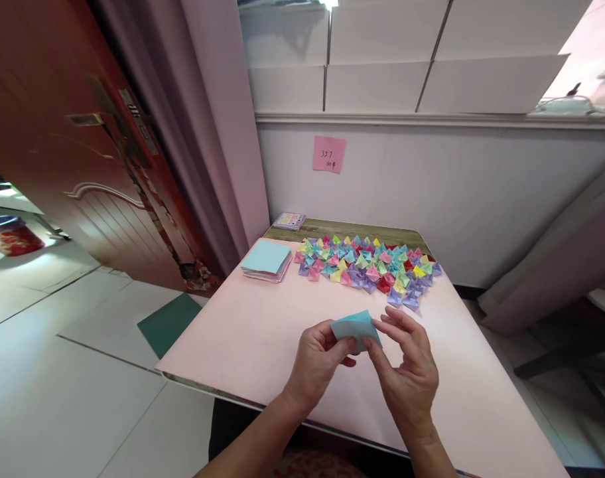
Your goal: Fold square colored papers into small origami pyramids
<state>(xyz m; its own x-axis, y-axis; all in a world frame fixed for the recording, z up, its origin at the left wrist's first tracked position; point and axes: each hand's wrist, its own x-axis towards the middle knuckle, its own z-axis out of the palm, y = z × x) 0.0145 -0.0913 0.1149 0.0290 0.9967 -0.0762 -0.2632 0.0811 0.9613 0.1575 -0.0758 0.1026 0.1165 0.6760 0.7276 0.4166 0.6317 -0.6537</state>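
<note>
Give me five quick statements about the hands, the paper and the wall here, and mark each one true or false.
1. The left hand and the right hand both touch the folded blue paper. True.
2. The paper stack sits to the right of the small folded pieces. False: it sits to their left.
3. A pink note is on the wall, higher than the table. True.
4. The top sheet of the paper stack is red. False: it is light blue.
5. The small folded pieces come in several colours. True.
</note>
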